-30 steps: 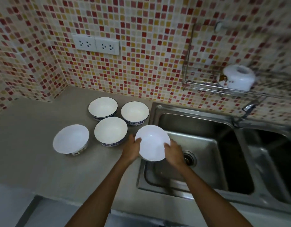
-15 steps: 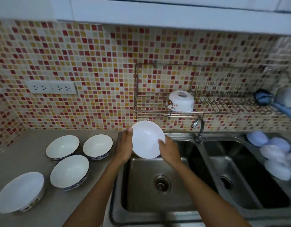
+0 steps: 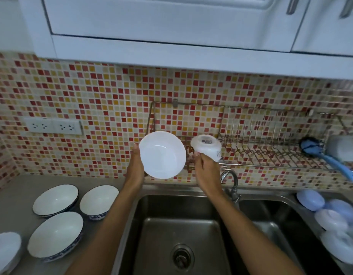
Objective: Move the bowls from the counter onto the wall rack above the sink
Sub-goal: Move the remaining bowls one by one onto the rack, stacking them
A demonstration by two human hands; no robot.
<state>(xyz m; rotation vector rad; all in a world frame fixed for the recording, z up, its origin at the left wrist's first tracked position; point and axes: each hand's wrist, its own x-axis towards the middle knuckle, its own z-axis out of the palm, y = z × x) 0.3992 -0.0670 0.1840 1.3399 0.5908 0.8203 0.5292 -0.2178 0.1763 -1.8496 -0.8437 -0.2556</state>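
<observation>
My left hand (image 3: 135, 167) holds a plain white bowl (image 3: 162, 154) by its left rim, tilted toward me, in front of the left end of the wire wall rack (image 3: 251, 143). My right hand (image 3: 206, 167) grips the lower edge of an upturned white bowl (image 3: 206, 146) that is on the rack's left part. On the counter (image 3: 13, 195) at the lower left stand three blue-rimmed bowls (image 3: 55, 200) (image 3: 99, 201) (image 3: 55, 234) and a white bowl (image 3: 5, 249) cut by the frame edge.
A double steel sink (image 3: 181, 231) lies below the rack, with a tap (image 3: 230, 181) between its basins. A blue dish brush (image 3: 328, 157) and a grey cup (image 3: 342, 148) sit at the rack's right end. Pale lids (image 3: 330, 215) pile at the right. White cupboards (image 3: 171, 26) hang overhead.
The white bowl rose from over the sink up to rack height. My right hand let go of it and took hold of the upturned bowl on the rack. The view tilted upward.
</observation>
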